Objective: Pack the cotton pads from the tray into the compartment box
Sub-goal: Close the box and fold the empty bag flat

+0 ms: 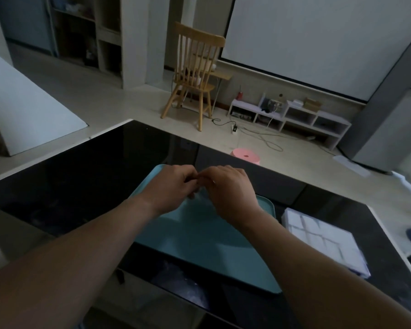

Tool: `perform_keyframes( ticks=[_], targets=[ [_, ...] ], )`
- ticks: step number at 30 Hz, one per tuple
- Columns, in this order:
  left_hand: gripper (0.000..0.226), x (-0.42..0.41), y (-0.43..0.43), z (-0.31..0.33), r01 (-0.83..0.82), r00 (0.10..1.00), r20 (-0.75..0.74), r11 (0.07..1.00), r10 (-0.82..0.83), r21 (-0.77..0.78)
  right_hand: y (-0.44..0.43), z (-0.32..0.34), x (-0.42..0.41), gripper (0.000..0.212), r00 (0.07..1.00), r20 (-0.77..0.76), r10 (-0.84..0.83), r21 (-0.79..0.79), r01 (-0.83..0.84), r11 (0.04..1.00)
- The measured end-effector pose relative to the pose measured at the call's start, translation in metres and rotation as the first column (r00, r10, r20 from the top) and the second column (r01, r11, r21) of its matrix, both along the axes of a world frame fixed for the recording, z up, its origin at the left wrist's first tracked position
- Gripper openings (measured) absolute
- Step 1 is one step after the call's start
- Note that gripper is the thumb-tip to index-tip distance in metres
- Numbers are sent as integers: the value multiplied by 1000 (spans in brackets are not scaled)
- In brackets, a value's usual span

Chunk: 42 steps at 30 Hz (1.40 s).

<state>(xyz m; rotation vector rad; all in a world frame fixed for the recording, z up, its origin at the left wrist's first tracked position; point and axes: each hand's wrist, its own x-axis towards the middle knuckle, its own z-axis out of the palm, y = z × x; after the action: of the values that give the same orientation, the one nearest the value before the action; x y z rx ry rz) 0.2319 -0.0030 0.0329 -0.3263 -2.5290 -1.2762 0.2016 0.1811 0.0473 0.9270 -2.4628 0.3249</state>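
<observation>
A teal tray (207,243) lies on the black table in front of me. Both hands are over its far end with their fingertips meeting. My left hand (173,186) and my right hand (228,188) have curled fingers that pinch a pale cotton pad (199,194), which shows faintly just below the fingertips. The rest of the tray's bare surface shows no other pads. The clear compartment box (328,243) stands to the right of the tray, with white pads in its cells.
The black glossy table (81,186) ends at a white rim on the far and right sides. Beyond it on the floor are a pink stool (246,156), a wooden chair (195,74) and a low white shelf (294,117) with cables.
</observation>
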Motion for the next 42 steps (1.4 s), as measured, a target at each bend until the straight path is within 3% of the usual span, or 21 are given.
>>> perform_keyframes(
  ticks=[2, 5, 10, 13, 21, 23, 25, 29, 31, 33, 34, 37, 42],
  targets=[
    [9, 1, 2, 0, 15, 1000, -5, 1000, -15, -11, 1, 1, 1, 27, 1000, 2, 4, -8, -4, 1000],
    [9, 4, 0, 1, 40, 999, -14, 999, -41, -28, 5, -2, 2, 7, 998, -60, -3, 96, 9, 995],
    [13, 5, -13, 1, -41, 999, -27, 998, 40, -37, 27, -12, -3, 12, 985, -145, -93, 235, 125, 964],
    [16, 4, -31, -6, -83, 996, 15, 997, 83, -1, 50, -19, -2, 4, 985, -123, -122, 286, 153, 946],
    [22, 6, -81, -29, -260, 959, 138, 963, 248, 73, 105, -48, 6, 8, 959, -46, -281, 316, 281, 906],
    [19, 6, -82, -29, -305, 946, 111, 952, 304, -6, 112, -53, 10, 10, 958, -41, -284, 321, 282, 904],
    [13, 5, -67, -22, -322, 946, -15, 941, 323, -105, 114, -58, 16, 10, 964, -38, -264, 318, 263, 911],
    [14, 8, 1, -5, -183, 932, -352, 947, 82, -264, 109, -67, 29, 10, 969, -47, -242, 296, 245, 923],
    [32, 8, 29, -13, -68, 940, -324, 873, -106, -483, 109, -70, 34, 12, 972, -52, -231, 276, 236, 932],
    [42, 8, 45, -30, -51, 941, -279, 734, -192, -677, 111, -72, 37, 11, 975, -59, -214, 261, 222, 939],
    [35, 8, 46, -37, -74, 932, -301, 705, -202, -705, 111, -73, 39, 9, 977, -68, -203, 244, 213, 946],
    [15, 4, 40, -47, -113, 912, -362, 731, -192, -673, 113, -73, 42, 8, 980, -103, -172, 177, 188, 966],
    [23, 13, 33, -56, 97, 951, -153, 728, -269, -679, 110, -79, 52, 12, 995, -35, -96, 168, 101, 981]
  ],
)
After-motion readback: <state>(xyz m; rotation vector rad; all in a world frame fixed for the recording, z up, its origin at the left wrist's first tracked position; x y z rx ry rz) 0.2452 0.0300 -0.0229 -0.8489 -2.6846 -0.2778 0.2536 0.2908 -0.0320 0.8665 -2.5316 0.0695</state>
